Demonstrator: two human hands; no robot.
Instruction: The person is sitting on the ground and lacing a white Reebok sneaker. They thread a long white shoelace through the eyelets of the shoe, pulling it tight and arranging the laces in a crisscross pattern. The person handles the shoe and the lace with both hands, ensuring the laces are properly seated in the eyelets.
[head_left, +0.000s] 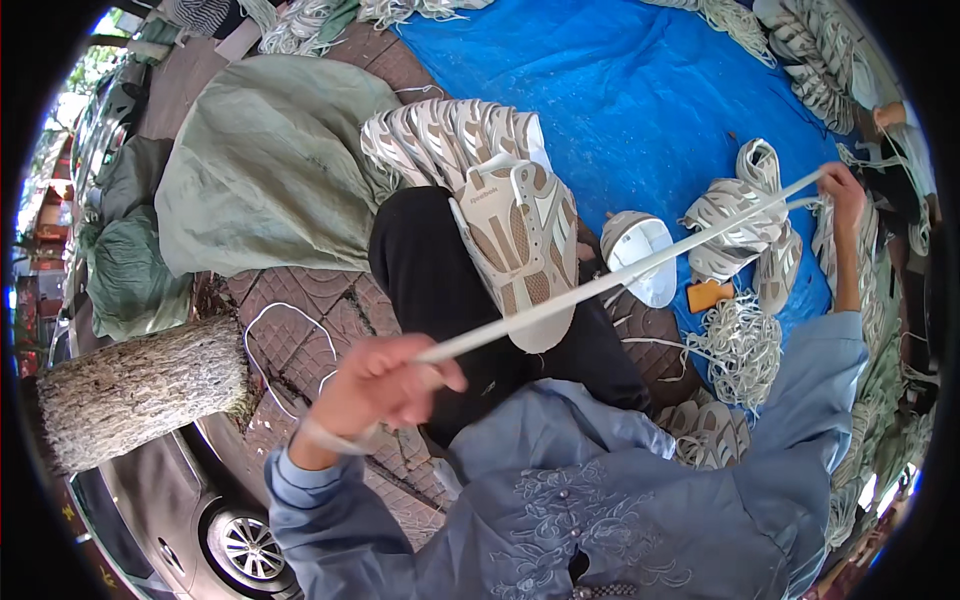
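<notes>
A long white shoelace (620,275) is pulled taut across my lap, slanting up from left to right. At its near end my left hand (385,385) is closed on it, slightly blurred. My right hand (842,198) pinches the lace far out to the right, arm outstretched. Beneath the lace, a beige and white shoe upper (515,240) with open eyelets lies over my black-trousered legs. Neither hand touches this upper. Just beyond it, a row of similar nested uppers (450,140) leans against the grey-green cloth.
A blue tarp (600,90) covers the ground ahead. On it sit more uppers (735,230), an orange block (709,295) and a tangled heap of white laces (742,345). To my left are a grey-green cloth (270,170), a tree trunk (150,390) and a parked car (170,510).
</notes>
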